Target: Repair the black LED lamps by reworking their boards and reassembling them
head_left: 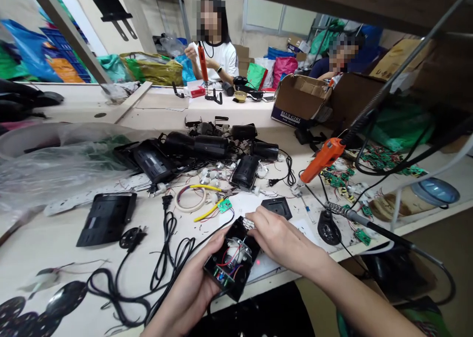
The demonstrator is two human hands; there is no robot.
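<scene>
One black housing (243,277), one left hand (199,278) holding, one right hand (275,236) touching.

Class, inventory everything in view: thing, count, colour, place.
Table: at least one, white, foreground
Casings: several, black, mid-table
Cords: several, black, left-centre
Hand tool: one, yellow-handled, mid-table
Ring: one, cream, beside hand tool
Circuit boards: many, green, mostly right
Corded tools: two, orange, right and far
Boxes: several, brown, back
Bags: many, mixed, background
Co-workers: two, white and navy tops, beyond
Open housing: one, black, front
Motors: several, white-silver, one inside housing
Left grip: one, bare, holding housing
Right grip: one, bare, at housing's far end
</scene>
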